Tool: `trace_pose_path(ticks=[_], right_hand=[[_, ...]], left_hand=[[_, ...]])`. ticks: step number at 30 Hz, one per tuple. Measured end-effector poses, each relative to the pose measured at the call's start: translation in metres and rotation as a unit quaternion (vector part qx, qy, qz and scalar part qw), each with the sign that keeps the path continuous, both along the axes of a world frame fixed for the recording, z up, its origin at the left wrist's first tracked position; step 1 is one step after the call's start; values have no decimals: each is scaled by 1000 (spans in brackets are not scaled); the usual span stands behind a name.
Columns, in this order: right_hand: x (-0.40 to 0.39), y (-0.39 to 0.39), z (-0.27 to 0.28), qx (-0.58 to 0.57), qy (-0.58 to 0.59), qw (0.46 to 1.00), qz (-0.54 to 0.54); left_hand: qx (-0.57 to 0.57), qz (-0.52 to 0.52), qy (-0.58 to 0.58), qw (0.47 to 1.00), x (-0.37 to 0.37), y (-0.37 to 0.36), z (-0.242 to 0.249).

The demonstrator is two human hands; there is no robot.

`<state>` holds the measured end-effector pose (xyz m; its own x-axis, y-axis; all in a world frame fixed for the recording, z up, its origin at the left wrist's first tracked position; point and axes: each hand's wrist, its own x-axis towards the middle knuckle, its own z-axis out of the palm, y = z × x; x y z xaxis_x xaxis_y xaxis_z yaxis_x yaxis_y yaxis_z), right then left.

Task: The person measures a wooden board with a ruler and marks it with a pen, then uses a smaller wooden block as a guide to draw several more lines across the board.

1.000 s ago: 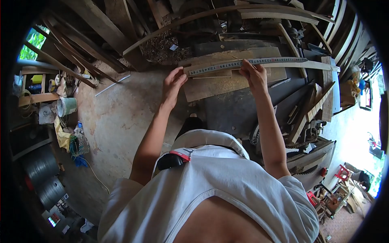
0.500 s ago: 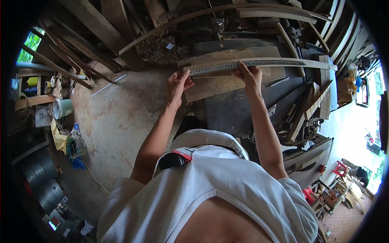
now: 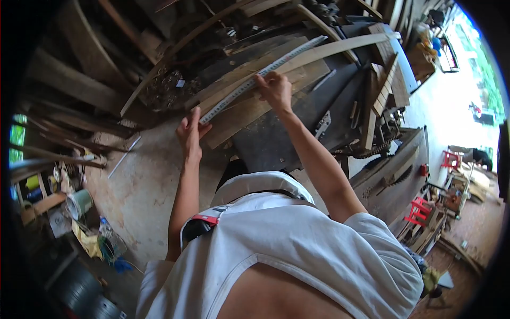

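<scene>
A measuring tape (image 3: pixel 234 94) with printed marks stretches diagonally across the worktable. My left hand (image 3: pixel 190 134) is at its lower left end, the end pinched between thumb and fingers. Farther along, my right hand (image 3: pixel 274 91) grips the tape near its middle, fingers curled. The tape's far end sticks out past my right hand, up and to the right. A long pale wooden strip (image 3: pixel 340 49) lies behind and beside the tape, reaching to the right. Wide boards (image 3: pixel 234 125) lie under the tape on the dark table (image 3: pixel 265 146).
Long planks (image 3: pixel 79 80) lean at the upper left. A circular saw blade (image 3: pixel 372 166) shows at the right, near red stools (image 3: pixel 418 211). A green bucket (image 3: pixel 79 203) stands at the left, and wood pieces (image 3: pixel 387 87) lie on the table's right side.
The view has turned and shifted. The tape now slants more steeply, and its far end stands apart from the wooden strip it lay along before. Both hands still hold it.
</scene>
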<state>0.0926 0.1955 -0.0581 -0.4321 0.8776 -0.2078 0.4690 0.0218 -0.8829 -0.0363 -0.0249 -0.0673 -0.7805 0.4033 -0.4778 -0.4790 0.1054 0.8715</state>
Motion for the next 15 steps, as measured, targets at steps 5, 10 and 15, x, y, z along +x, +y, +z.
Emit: trace_pose_path(ticks=[5,10,15], right_hand=[[6,-2,4,20,26,999,22],[64,41,-27,177,61,967,-172],[116,97,-41,198,-111,954,-197]], left_hand=[[18,-19,18,999,3,-1,1],[25,2,-13,1000,5,1,2],[35,-2,-24,999,3,-1,0]])
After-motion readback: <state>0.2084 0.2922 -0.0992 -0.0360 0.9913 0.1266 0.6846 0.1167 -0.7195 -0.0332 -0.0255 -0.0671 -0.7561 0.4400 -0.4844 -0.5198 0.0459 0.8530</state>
